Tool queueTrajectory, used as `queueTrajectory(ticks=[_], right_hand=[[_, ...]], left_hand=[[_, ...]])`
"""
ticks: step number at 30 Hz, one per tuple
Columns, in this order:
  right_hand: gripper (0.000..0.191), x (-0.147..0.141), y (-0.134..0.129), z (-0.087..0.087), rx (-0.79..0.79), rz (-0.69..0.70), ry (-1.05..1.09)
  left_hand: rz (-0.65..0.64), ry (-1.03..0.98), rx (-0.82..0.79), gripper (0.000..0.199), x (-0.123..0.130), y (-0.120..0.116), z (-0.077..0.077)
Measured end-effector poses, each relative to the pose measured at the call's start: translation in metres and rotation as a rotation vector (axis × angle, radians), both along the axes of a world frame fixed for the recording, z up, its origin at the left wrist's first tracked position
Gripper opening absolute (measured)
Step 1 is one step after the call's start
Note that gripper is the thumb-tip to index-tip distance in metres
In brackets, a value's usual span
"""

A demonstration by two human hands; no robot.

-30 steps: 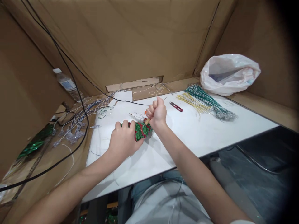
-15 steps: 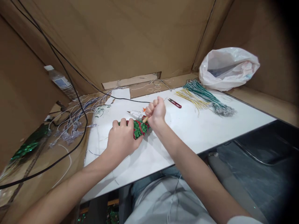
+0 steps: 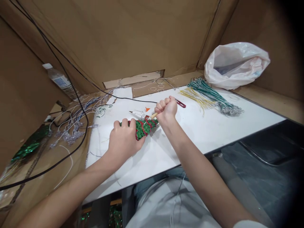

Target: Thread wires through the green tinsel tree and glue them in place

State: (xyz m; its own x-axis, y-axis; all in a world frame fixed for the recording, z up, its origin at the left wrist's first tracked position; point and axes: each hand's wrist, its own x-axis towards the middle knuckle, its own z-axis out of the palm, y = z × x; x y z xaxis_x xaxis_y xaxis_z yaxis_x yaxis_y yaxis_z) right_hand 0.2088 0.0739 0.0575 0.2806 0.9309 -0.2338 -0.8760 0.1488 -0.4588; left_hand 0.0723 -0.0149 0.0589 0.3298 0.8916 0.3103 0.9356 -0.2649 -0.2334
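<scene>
A small green tinsel tree point(image 3: 142, 129) with red garland lies on the white board point(image 3: 190, 133), its narrow end pointing right. My left hand point(image 3: 124, 136) is wrapped over its wide left part and pins it down. My right hand point(image 3: 167, 110) is a fist around a wooden-handled tool point(image 3: 154, 116); a thin metal shaft seems to run from the handle toward the tree, so it looks like an awl. Whether its tip is in the tree I cannot tell. Just behind the tree lie a white glue tube point(image 3: 139, 115) with a dark pointed tip and a small orange piece point(image 3: 147, 109).
Red thread snips point(image 3: 180, 103) lie beyond my right hand. Green wires point(image 3: 209, 91) and yellow wires point(image 3: 197, 98) are bundled at the right, near a white plastic bag point(image 3: 234, 74). Left are tangled light wires point(image 3: 73, 134), a plastic bottle point(image 3: 60, 80) and a black cable point(image 3: 83, 107).
My right hand has moved right and slightly up with the tool, away from the tree's middle, so more of the narrow end shows. My left hand stays on the tree.
</scene>
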Motion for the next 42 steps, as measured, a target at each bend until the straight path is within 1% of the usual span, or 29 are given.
queueTrajectory(ticks=[1,5,9,14,18,23,29,34,37,42], right_hand=[[0.037,0.000,0.000,0.000,-0.006,0.002,-0.003],[0.039,-0.005,0.000,0.001,-0.009,0.084,-0.038],[0.039,-0.008,0.000,0.001,0.010,0.034,-0.030],[0.041,-0.005,0.004,0.002,0.008,0.149,-0.048],[0.040,-0.002,0.007,0.004,0.003,0.127,-0.069],[0.041,-0.008,0.007,0.002,-0.001,0.259,-0.117],[0.041,-0.001,0.013,0.003,-0.014,0.199,-0.133],[0.041,-0.006,0.015,-0.001,-0.011,0.239,-0.158],[0.041,-0.009,0.015,-0.002,0.003,0.240,-0.161],[0.040,-0.007,0.015,-0.002,-0.014,0.249,-0.146]], left_hand=[[-0.001,-0.004,-0.001,0.047,0.000,0.000,0.000],[-0.007,-0.018,-0.004,0.047,0.000,0.000,0.000],[-0.004,-0.019,-0.010,0.047,0.001,0.000,0.000],[0.027,-0.018,-0.015,0.048,0.002,0.001,-0.001],[0.033,-0.009,-0.010,0.049,0.002,0.001,-0.001],[0.027,-0.006,0.002,0.048,0.003,0.002,-0.001],[0.025,0.000,0.009,0.049,0.003,0.002,-0.001],[0.027,0.000,-0.011,0.051,0.003,0.001,0.000],[0.027,0.004,-0.010,0.052,0.003,0.001,0.000],[0.031,0.008,-0.013,0.050,0.003,0.001,0.001]])
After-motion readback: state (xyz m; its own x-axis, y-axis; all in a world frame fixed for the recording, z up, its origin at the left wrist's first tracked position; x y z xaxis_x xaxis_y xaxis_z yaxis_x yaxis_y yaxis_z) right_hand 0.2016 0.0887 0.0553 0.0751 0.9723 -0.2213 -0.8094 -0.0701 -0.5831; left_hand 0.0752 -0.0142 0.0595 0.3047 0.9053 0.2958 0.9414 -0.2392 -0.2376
